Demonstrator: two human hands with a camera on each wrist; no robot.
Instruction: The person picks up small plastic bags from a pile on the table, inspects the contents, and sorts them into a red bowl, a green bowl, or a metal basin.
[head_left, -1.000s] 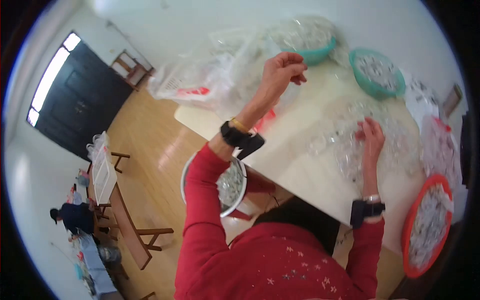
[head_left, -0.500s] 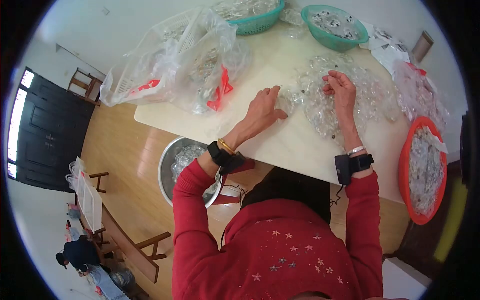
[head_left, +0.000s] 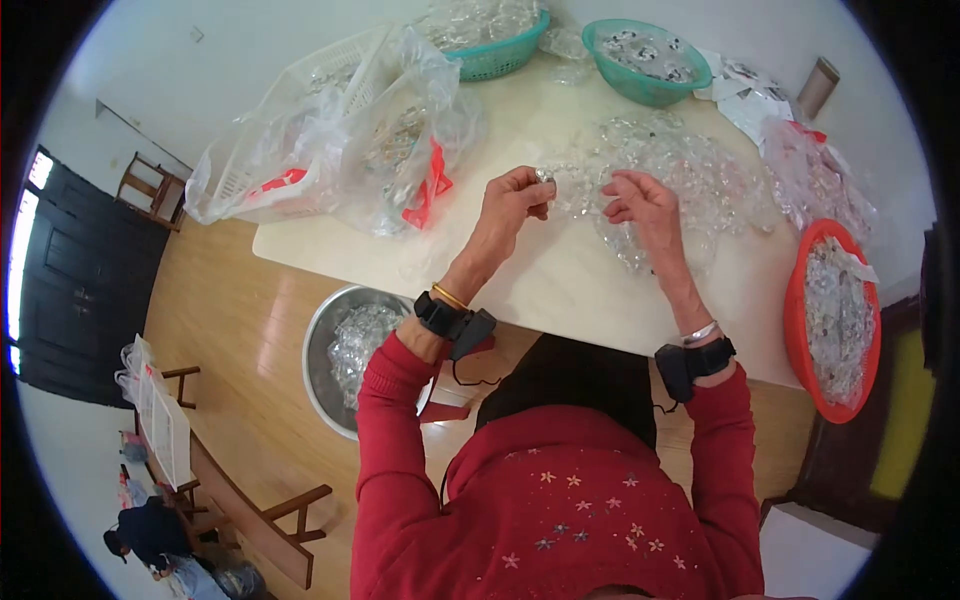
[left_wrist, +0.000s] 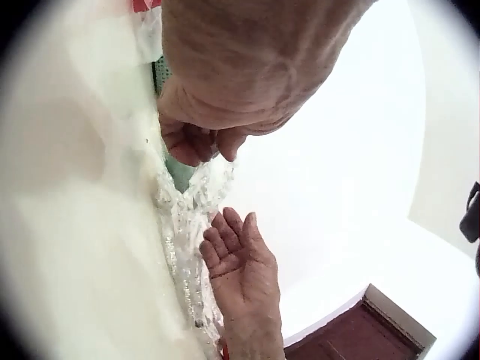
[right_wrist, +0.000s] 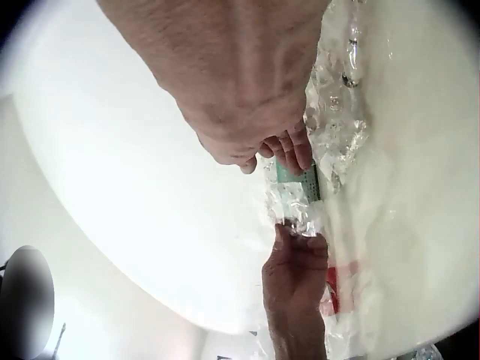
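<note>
Head view: left hand [head_left: 510, 212] pinches a clear plastic piece [head_left: 545, 178] in curled fingers above the desk [head_left: 540, 280]. Right hand [head_left: 652, 215], fingers loosely extended, seemingly empty, near clear plastic pile [head_left: 700, 165]

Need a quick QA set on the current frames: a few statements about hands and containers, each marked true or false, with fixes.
1. The left hand pinches a piece of clear plastic. True.
2. The right hand is clenched into a fist. False: the right hand is open.
3. The round silver metal basin stands on the cream tabletop. False: the basin is below the tabletop's level.
4. The red plastic basin holds clear plastic pieces. True.
</note>
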